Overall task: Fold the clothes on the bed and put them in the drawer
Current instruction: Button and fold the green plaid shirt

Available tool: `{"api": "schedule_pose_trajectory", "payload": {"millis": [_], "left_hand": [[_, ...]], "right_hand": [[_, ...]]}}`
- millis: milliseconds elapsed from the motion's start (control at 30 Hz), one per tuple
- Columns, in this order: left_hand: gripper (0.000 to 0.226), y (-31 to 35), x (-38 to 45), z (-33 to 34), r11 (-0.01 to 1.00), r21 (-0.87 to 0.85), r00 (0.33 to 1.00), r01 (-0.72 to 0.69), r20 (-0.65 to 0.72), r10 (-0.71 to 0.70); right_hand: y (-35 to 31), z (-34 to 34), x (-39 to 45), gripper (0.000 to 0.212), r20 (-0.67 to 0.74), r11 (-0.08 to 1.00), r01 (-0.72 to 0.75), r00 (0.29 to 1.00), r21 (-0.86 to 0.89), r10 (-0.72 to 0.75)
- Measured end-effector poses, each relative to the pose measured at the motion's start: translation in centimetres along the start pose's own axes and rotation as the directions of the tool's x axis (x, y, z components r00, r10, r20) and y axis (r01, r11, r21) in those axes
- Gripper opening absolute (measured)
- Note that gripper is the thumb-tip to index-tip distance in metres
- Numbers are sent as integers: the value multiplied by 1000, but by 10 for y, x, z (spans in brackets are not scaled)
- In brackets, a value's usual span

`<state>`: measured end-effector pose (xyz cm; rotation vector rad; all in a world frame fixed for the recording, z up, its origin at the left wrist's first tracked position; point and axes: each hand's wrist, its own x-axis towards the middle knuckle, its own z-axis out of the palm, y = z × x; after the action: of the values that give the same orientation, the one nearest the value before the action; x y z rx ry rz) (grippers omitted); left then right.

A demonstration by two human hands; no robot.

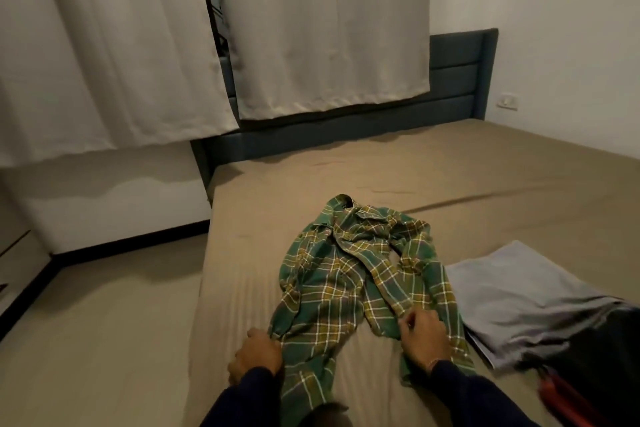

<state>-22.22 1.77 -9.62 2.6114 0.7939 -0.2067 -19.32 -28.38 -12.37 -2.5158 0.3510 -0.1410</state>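
Note:
A green and yellow plaid shirt (349,274) lies crumpled on the tan bed (485,191), its collar pointing away from me. My left hand (256,355) grips the shirt's lower left edge near the bed's side. My right hand (424,336) pinches the fabric at the shirt's lower right front. A folded grey garment (519,302) lies flat on the bed to the right of the shirt. No drawer is clearly in view.
A dark garment (599,350) and something red (568,399) lie at the bed's lower right. The blue-grey headboard (450,80) stands at the far end under white curtains (311,28). Beige floor (97,340) runs along the bed's left side.

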Motion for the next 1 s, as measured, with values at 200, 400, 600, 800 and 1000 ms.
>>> {"api": "schedule_pose_trajectory", "payload": {"millis": [200,400,600,800,1000], "left_hand": [[35,33,4,-60,549,-829,921,111,292,256],[47,119,-42,-129,111,-976,762,188,216,610],[45,86,-47,-84,3,-981,768,194,154,622],[17,85,-30,22,480,-877,891,7,224,396],[18,116,7,29,375,-924,989,79,121,89]], "right_hand": [[-49,-68,14,21,71,732,-34,997,680,-19],[-129,-170,9,23,73,491,75,959,868,-275],[-89,-139,1,100,-64,442,134,983,887,-170],[-47,-14,10,57,282,579,-246,959,777,30],[-62,-1,67,43,118,682,-229,971,694,206]]}}
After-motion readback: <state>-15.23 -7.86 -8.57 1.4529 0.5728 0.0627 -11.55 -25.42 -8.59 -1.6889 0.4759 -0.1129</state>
